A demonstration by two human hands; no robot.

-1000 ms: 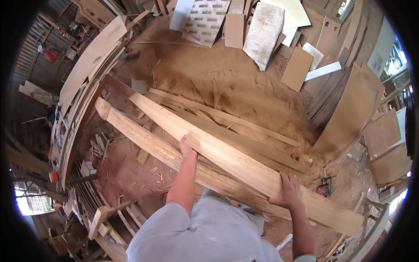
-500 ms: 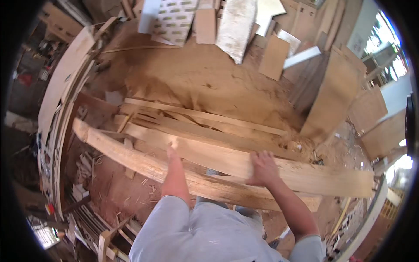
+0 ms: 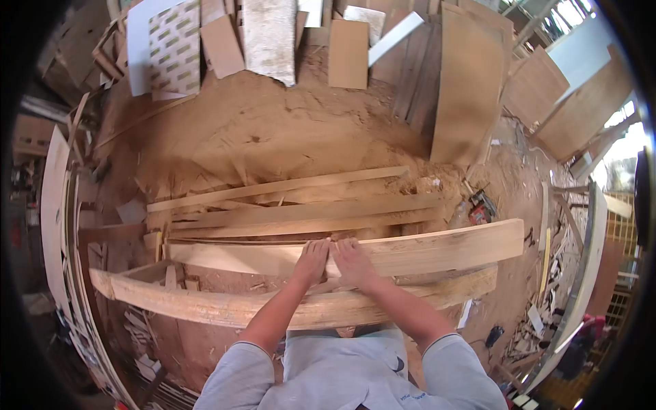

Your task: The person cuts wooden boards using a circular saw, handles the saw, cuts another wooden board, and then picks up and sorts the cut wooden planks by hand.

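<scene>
My left hand (image 3: 314, 261) and my right hand (image 3: 350, 262) sit side by side near the middle of a wide pale plank (image 3: 444, 247), with fingers over its far edge. Both hands are closed on this plank, which lies crosswise in front of me. Nearer to my body is a rough-edged slab of wood (image 3: 205, 305), roughly parallel to the plank. Beyond the plank, long boards (image 3: 301, 213) lie on the ground. The undersides of both hands are hidden.
Sawdust (image 3: 273, 137) covers the ground ahead. A red power tool (image 3: 482, 208) lies beyond the plank's right end. Sheets and panels (image 3: 471, 82) lean at the back. Curved boards (image 3: 61, 225) stand at the left, and wood scraps (image 3: 540, 321) lie at the right.
The view has turned right and the plank now lies nearly level across it. My hands, earlier wide apart on the plank, have come together near its middle.
</scene>
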